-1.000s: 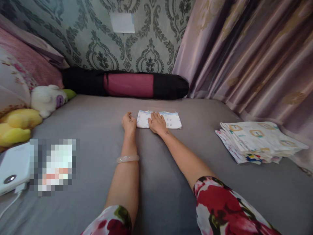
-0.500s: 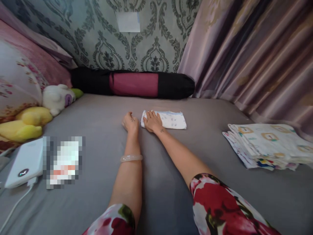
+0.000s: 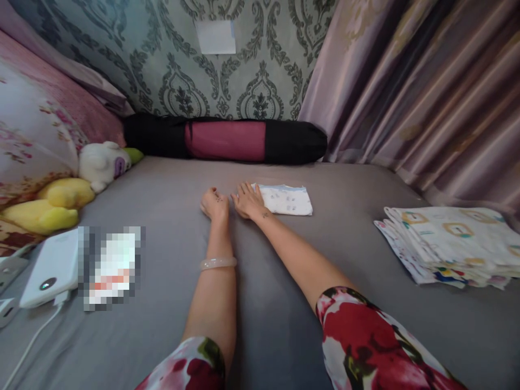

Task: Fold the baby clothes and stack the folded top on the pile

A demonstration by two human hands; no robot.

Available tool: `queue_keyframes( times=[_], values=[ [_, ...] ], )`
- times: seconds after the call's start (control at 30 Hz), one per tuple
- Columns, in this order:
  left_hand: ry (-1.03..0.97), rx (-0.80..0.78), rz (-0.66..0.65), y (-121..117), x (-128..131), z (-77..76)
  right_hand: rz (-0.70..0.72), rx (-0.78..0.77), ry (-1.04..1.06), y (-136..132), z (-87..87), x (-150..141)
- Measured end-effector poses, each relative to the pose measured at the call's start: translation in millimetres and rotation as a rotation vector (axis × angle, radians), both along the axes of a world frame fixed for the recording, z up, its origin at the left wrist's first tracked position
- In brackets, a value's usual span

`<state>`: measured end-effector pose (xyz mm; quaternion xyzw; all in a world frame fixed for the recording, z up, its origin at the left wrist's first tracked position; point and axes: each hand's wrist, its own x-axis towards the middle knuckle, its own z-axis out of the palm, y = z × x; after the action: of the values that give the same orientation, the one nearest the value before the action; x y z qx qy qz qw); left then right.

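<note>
A folded white cloth with small grey-blue prints and a blue strip along its far edge lies flat on the grey sheet. My right hand rests palm down over its left end, fingers stretched out and partly past the edge, covering that end from sight. Just to the left, my left hand sits on the sheet in a loose fist, apart from the cloth. Nothing shows between its curled fingers.
A stack of folded patterned cloths lies on the right. A white power bank with a cable, a blurred-out item and plush toys are on the left. A black and maroon long bag lies along the wall.
My right hand has slid a little left on the cloth, off its middle and onto its left end. My left hand stays curled in nearly the same place. The view has shifted slightly.
</note>
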<state>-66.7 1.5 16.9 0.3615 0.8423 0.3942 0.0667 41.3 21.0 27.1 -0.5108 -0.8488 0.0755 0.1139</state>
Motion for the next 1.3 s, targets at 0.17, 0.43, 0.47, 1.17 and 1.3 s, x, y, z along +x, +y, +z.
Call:
queue_keyframes(
  times=[0.17, 0.43, 0.47, 1.17, 1.3],
  values=[
    [0.008, 0.016, 0.017, 1, -3, -2.0, 0.008, -0.05, 0.002, -4, -6.9, -4],
    [-0.007, 0.054, -0.116, 5, 4, 6.9, 0.003, -0.085, 0.085, 1, 7.5, 8],
    [0.0, 0.06, -0.134, 6, 6, 7.8, -0.008, -0.063, 0.103, 1, 11.0, 15],
    [0.404, -0.229, -0.801, -2, 92, -1.5, -0.168, -0.011, 0.009, -12, -7.3, 116],
    [0.44, -0.226, -0.803, -2, 92, 0.1, -0.157, -0.02, 0.011, -12, -6.1, 118]
  ],
)
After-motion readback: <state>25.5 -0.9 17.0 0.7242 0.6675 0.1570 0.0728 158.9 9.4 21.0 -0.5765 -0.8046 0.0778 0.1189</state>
